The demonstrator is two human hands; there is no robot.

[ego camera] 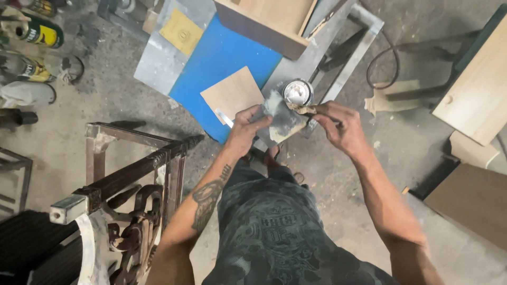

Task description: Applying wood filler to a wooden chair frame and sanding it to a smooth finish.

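My left hand point(247, 128) grips a flat grey putty-smeared card point(281, 115) by its left edge, held level above a metal stand. My right hand point(338, 122) pinches a small stick-like tool with brownish filler on it point(305, 108) against the card's right side. Just beyond the card stands a small open round tin point(297, 92) with pale paste inside, resting on the stand's grey metal top point(311, 55). A thin metal blade point(224, 117) pokes out to the left of my left hand.
A blue sheet point(211, 68) lies on the stand with a tan square of sandpaper point(232, 94) and a yellow one point(181, 31). A wooden drawer box point(269, 21) sits behind. A carved dark chair frame point(132, 179) stands at left, cans point(39, 32) at far left, wood panels point(475, 84) at right.
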